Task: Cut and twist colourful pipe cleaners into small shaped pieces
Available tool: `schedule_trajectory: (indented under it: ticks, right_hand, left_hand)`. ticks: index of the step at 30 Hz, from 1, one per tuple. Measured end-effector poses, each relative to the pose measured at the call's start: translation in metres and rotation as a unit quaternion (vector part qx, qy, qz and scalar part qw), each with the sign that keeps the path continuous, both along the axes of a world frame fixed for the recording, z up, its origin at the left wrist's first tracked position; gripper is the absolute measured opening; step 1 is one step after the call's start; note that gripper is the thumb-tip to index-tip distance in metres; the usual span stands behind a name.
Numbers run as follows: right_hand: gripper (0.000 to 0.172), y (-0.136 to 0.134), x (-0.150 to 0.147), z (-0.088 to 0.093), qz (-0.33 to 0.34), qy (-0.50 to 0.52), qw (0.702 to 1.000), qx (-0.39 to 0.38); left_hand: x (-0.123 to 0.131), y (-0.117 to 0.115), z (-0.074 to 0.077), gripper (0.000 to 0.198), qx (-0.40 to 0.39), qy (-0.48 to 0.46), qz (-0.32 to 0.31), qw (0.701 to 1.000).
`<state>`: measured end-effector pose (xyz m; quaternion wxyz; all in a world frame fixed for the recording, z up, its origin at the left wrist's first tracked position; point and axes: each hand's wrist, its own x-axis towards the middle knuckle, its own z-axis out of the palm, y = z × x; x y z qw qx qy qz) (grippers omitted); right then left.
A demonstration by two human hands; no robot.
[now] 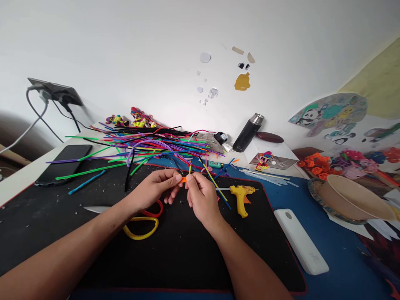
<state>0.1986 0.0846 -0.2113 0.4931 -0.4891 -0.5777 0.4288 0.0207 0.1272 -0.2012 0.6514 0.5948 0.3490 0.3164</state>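
Note:
Between both hands, above the black mat [193, 258], is a small orange piece of pipe cleaner [184, 179]. My left hand [161, 185] pinches its left end with thumb and forefinger, the other fingers curled beneath. The right end is pinched by my right hand [201, 193]. A short yellow strip [189, 169] rises just behind the right fingertips; whether it joins the orange piece I cannot tell. Scissors with red and yellow handles [142, 237] lie below my left wrist, partly hidden by the forearm. To the right of my right hand rests a yellow glue gun [241, 199].
Many coloured pipe cleaners [156, 143] are heaped along the back. A phone [64, 164] lies at left. A black flask [248, 133], a small pipe-cleaner figure [265, 161], glue sticks [268, 177], a white oblong device [301, 241] and a beige bowl [356, 200] are at right.

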Motion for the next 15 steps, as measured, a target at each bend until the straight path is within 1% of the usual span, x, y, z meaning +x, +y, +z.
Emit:
schedule_trajectory:
  ticks: [4,9,12,15]
  right_hand:
    - [0.042,-0.0003,-0.0006,-0.0006,0.0,-0.004,1.0,-0.001]
    - [0.042,-0.0001,-0.0006,-0.0022,-0.002,-0.01,1.0,-0.002]
    - [0.042,-0.0003,-0.0005,-0.0025,-0.003,-0.013,1.0,-0.004]
    - [0.041,-0.0006,-0.0007,-0.0027,-0.002,-0.012,1.0,-0.002]
  left_hand:
    - [0.0018,-0.0009,-0.001,0.045,-0.043,-0.034,0.011,0.998]
    - [0.0047,-0.0021,0.0019,0.046,-0.074,-0.054,0.025,0.995]
    - [0.0043,-0.0014,0.0004,0.044,-0.069,-0.055,0.025,0.996]
    - [0.0024,-0.0007,-0.0018,0.043,-0.038,-0.044,0.021,0.998]
